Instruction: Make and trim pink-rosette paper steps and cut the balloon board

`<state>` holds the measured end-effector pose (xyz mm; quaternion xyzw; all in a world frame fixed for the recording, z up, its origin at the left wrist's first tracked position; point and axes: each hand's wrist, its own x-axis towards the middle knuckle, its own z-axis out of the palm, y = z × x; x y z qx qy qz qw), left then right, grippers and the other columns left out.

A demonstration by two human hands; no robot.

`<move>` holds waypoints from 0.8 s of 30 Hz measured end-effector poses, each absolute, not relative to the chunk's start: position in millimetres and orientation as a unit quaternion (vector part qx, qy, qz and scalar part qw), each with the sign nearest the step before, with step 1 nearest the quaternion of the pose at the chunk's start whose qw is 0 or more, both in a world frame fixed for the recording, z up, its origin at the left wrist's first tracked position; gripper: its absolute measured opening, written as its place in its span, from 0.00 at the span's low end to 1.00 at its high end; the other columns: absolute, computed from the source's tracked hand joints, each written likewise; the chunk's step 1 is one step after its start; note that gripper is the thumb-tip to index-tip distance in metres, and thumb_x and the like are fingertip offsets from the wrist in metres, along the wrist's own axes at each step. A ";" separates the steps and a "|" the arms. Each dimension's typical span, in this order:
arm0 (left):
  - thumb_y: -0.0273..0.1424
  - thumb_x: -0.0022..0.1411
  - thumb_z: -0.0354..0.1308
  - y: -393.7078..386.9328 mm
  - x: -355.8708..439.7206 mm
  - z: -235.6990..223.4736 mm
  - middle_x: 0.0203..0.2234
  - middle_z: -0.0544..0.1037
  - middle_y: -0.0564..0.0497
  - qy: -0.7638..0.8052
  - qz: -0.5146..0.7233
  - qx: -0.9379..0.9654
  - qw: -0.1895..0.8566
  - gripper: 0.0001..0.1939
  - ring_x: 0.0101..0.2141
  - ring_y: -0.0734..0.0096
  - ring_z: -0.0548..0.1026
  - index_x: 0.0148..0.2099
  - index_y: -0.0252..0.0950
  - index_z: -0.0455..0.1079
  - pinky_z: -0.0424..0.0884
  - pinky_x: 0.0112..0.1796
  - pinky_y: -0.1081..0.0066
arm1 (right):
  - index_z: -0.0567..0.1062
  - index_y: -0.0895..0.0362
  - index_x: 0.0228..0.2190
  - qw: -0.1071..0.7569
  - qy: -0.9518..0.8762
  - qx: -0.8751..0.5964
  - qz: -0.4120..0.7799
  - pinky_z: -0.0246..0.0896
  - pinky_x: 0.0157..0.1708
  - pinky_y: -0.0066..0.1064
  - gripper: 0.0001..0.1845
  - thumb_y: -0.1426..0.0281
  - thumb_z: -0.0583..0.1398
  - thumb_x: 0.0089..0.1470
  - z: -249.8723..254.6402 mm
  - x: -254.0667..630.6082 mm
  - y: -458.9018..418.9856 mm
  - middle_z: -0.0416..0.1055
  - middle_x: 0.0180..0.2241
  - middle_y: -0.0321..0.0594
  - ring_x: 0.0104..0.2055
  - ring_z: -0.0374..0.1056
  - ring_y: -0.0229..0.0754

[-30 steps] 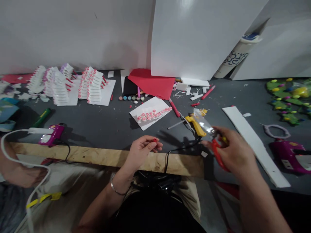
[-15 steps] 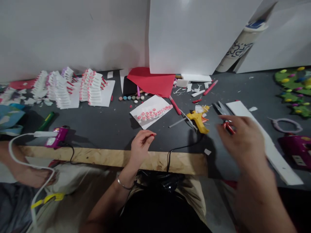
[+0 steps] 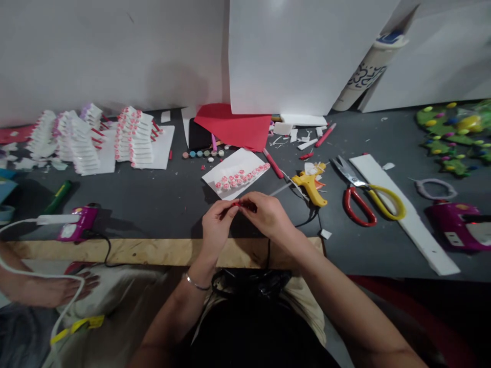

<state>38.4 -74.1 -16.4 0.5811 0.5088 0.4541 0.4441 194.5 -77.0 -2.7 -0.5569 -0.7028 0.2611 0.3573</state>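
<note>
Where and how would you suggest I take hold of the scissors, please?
I'd grip the scissors by the red handle and yellow handle, coming from the near side of the table. Both loops lie towards that side, while the parted blades point away. The yellow handle overlaps the white strip, so I'd close on it from above.

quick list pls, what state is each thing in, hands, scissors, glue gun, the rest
Left hand: pinching a small red piece
Right hand: fingertips at that piece, grip unclear
Scissors: lying down, blades slightly parted, partly over the white strip
Glue gun: lying on its side
Bottle: leaning, blue top up
White card: flat, red-and-white pieces on it
Green marker: lying down
</note>
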 end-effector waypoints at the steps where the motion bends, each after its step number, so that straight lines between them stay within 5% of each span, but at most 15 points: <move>1: 0.35 0.60 0.61 -73.0 37.6 -17.1 0.38 0.80 0.48 0.506 0.449 0.591 0.440 0.09 0.40 0.68 0.77 0.41 0.37 0.78 0.73 0.43 0.68 | 0.76 0.57 0.32 0.354 -0.703 -0.559 0.261 0.61 0.33 0.27 0.05 0.77 0.61 0.54 -4.0 194.5 -74.6 0.77 0.31 0.39 0.33 0.71 0.39; 11: 0.29 0.65 0.55 -71.3 16.5 -38.5 0.50 0.77 0.41 0.484 0.301 0.806 0.157 0.15 0.52 0.56 0.72 0.53 0.37 0.71 0.68 0.53 0.52 | 0.78 0.56 0.33 0.354 -0.669 -0.605 0.246 0.61 0.33 0.29 0.05 0.72 0.60 0.57 -36.4 188.9 -47.9 0.78 0.32 0.41 0.33 0.72 0.41; 24: 0.27 0.66 0.53 -72.3 18.5 -44.6 0.52 0.75 0.37 0.467 0.267 0.836 0.108 0.18 0.53 0.53 0.71 0.57 0.32 0.68 0.69 0.53 0.50 | 0.78 0.57 0.34 0.358 -0.657 -0.620 0.234 0.63 0.37 0.31 0.06 0.73 0.59 0.57 -41.9 183.6 -46.1 0.78 0.34 0.42 0.36 0.73 0.43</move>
